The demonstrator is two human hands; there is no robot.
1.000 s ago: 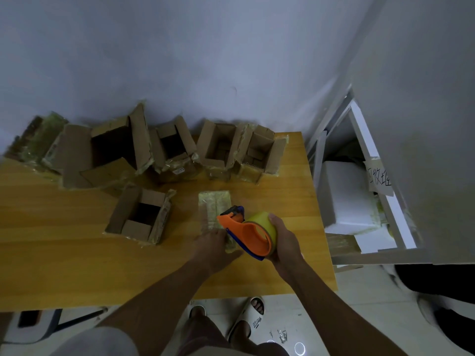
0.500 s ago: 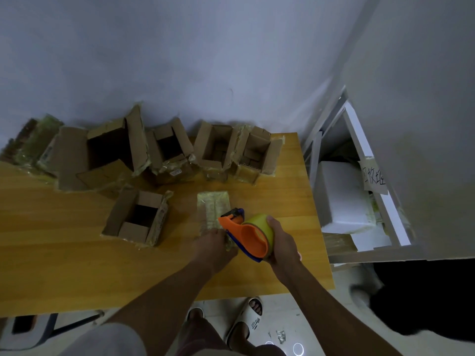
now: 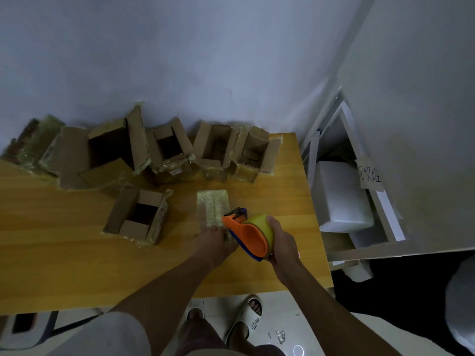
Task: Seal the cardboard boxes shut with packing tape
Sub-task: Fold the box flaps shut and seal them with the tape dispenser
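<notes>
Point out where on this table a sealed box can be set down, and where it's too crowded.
Free: the near-left stretch of the table, in front of the lone open box and left of the left hand. Also the strip along the right edge, past the tape dispenser. Crowded: the back edge, where the row of open boxes stands close together against the wall.
</notes>
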